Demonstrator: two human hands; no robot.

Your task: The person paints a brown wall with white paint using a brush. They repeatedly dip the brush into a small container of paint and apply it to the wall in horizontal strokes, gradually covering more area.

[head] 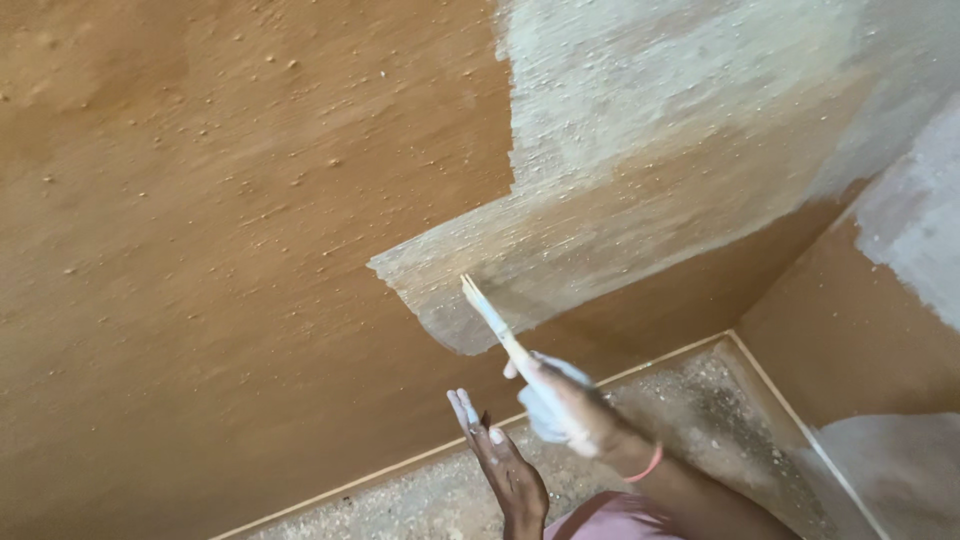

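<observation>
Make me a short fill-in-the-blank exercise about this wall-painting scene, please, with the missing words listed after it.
1. The right hand holds a thin paint-covered ____ against the wall.
2. The rough brown plaster wall is partly coated with pale ____ paint.
3. The left hand is open and holds ____.
4. The thin band on the right wrist is ____.

Missing words: brush; grey; nothing; pink

Speckled grey concrete floor — gritty with dust and crumbs — meets the brown wall.

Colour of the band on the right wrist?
Pink-orange wristband on the right hand, seen in the head view.
</observation>
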